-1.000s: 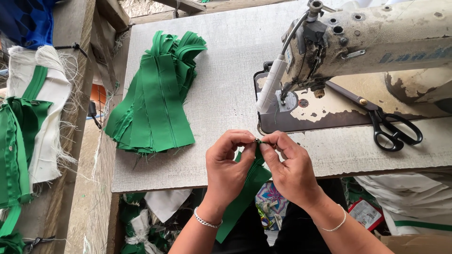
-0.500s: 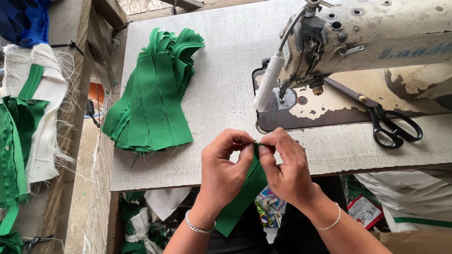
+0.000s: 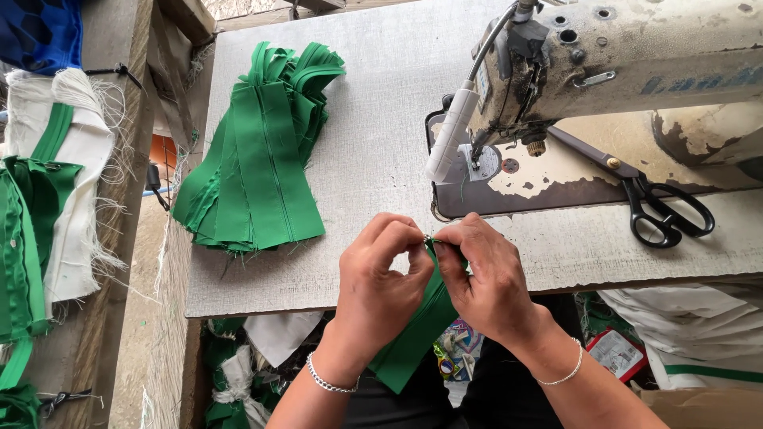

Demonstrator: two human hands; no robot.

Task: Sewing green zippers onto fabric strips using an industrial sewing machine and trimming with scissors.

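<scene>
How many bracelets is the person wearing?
2. One silver chain bracelet is on the wrist of the left hand, and one thin silver bracelet is on the wrist of the right hand. Both hands pinch a green fabric strip.

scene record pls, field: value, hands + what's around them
left hand: pinches top end of green zipper strip
right hand: pinches same end, fingertips meeting the left's
strip: hangs down past table edge
stack of green strips: on table, left of hands
sewing machine: behind hands, right
black scissors: on machine bed
wrists: a bracelet on each
</scene>
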